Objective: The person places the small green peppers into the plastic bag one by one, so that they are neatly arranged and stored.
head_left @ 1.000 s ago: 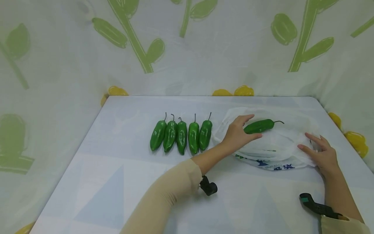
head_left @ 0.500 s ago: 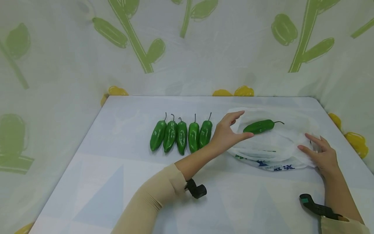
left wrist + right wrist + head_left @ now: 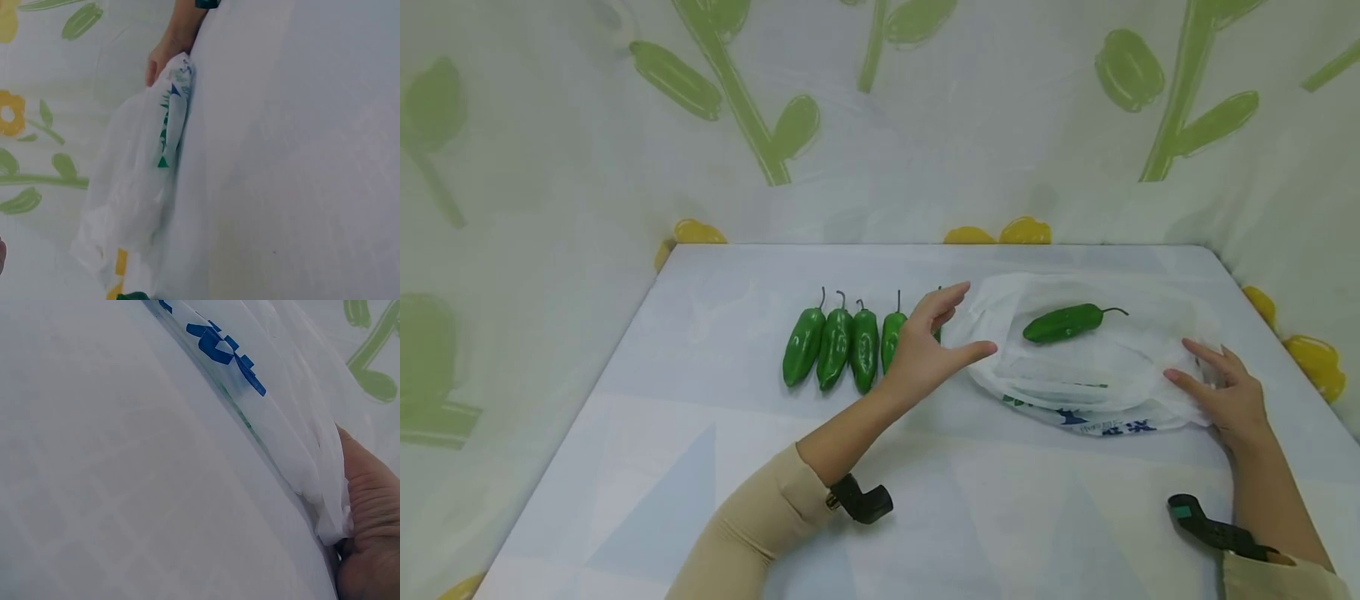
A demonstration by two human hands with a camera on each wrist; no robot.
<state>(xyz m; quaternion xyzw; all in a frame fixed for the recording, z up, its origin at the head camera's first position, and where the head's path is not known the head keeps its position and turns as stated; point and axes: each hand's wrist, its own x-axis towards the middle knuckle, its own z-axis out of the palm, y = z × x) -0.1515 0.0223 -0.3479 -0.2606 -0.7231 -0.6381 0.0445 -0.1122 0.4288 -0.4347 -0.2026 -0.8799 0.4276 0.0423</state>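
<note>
A white plastic bag [image 3: 1075,371] with blue and green print lies flat on the right of the table. On top of it rests one green chili pepper [image 3: 1063,323], stem toward the right. My right hand [image 3: 1232,396] holds the bag's right end; in the right wrist view the plastic [image 3: 334,519] bunches against that hand [image 3: 372,512]. Left of the bag, my left hand [image 3: 925,346] is raised with thumb and fingers spread, nothing between them. It partly covers the right end of a row of green chili peppers [image 3: 833,346], stems pointing away.
The white table [image 3: 647,400] has a straight far edge and slanting sides. A curtain [image 3: 1000,125] with a plant print hangs around its back and sides. Black wrist cameras sit on both forearms, the left one [image 3: 865,502] low over the table.
My left hand has moved left, away from the chili pepper on the bag, to the row of chili peppers. That pepper stays on the bag. My right hand has not moved.
</note>
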